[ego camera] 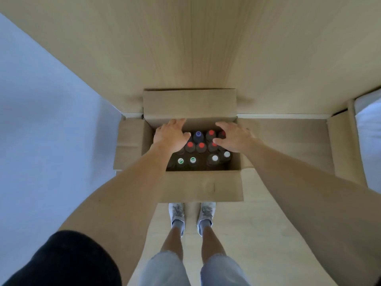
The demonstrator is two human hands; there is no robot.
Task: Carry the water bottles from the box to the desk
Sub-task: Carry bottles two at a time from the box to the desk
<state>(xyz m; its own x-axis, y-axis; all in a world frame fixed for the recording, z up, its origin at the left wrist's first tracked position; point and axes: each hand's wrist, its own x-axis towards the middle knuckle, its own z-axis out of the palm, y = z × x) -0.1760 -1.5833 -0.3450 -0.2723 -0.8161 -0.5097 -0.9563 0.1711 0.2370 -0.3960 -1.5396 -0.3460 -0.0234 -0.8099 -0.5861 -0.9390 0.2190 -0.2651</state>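
Left hand point(171, 137) and right hand point(233, 139) are hovering over the bottles point(201, 146) standing in the open box point(203, 185); fingers are loosely spread, gripping nothing.

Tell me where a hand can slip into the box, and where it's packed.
Inside the box, the one dark gap lies between the green-striped caps and the white caps, along the near wall. Farther in, the red caps crowd together under the left hand and right hand.

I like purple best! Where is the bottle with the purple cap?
In the head view, the purple-capped bottle stands in the far row of the open box, between the left hand and a red-capped bottle.
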